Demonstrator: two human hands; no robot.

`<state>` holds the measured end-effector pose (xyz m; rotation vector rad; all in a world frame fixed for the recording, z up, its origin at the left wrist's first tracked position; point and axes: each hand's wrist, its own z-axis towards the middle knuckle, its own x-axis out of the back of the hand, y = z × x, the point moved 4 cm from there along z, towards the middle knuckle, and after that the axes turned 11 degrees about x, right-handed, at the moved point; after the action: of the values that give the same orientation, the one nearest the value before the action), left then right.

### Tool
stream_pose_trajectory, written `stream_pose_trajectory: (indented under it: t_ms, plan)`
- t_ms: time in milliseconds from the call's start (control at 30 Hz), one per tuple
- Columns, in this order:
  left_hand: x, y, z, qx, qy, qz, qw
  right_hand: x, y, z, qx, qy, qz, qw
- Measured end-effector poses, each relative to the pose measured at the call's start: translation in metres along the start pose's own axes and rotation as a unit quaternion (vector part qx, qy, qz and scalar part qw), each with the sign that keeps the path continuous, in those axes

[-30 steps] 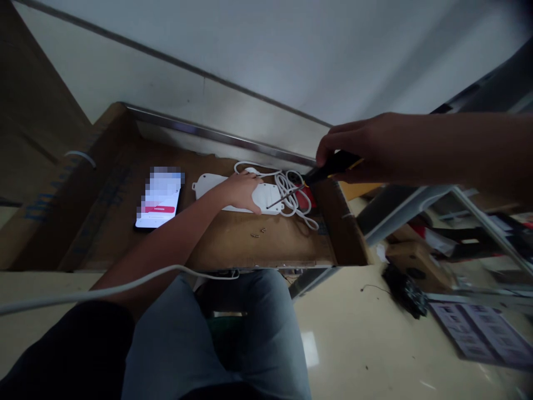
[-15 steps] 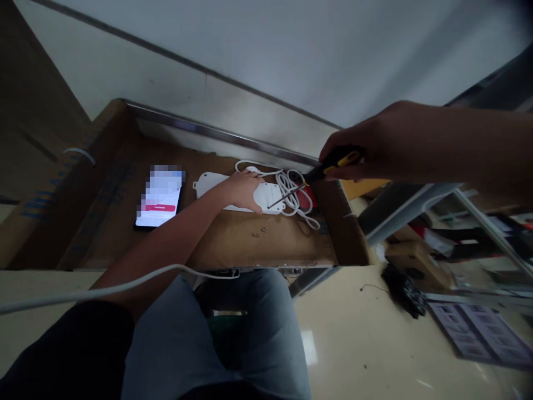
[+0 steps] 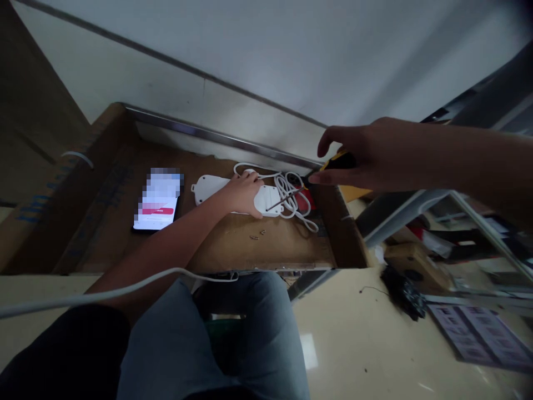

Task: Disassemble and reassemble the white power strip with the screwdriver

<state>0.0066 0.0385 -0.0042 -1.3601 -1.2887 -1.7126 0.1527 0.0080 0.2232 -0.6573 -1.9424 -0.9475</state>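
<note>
My left hand [image 3: 244, 194] rests flat on a white power strip [image 3: 210, 186], which lies on brown cardboard [image 3: 266, 250]. My right hand [image 3: 353, 161] grips a screwdriver with a black and yellow handle [image 3: 336, 164]. Its thin metal shaft [image 3: 287, 199] slants down over the strip's right end, and the tip looks close to or on the casing. A coiled white cord [image 3: 293, 194] lies beside the strip, over something red [image 3: 306, 201]. Two small screws [image 3: 258, 235] sit on the cardboard below the strip.
A smartphone [image 3: 157, 200] with a blurred screen lies left of the strip. A metal strip [image 3: 216, 136] runs along the cardboard's far edge. A white cable [image 3: 104, 291] crosses my left forearm above my jeans. A box [image 3: 416, 266] and a black object [image 3: 402, 291] are on the floor at right.
My right hand has shifted slightly lower and its fingers sit differently on the handle. The view has tilted a little. The strip, screws and my left hand stay in place.
</note>
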Motion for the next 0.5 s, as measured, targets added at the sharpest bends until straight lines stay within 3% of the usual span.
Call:
stream_pose_trajectory:
  t_ms: [200,500]
  plan:
    - [0.0030,0.0034,-0.0024,0.001,0.009,-0.001,1.000,0.0022,-0.0044,-0.0097,0.038,-0.042,0.009,0.998]
    - [0.0037,0.0035,-0.0024,0.002,0.006,0.000,1.000,0.0018,-0.0101,-0.0068,-0.032,-0.018,-0.006,0.999]
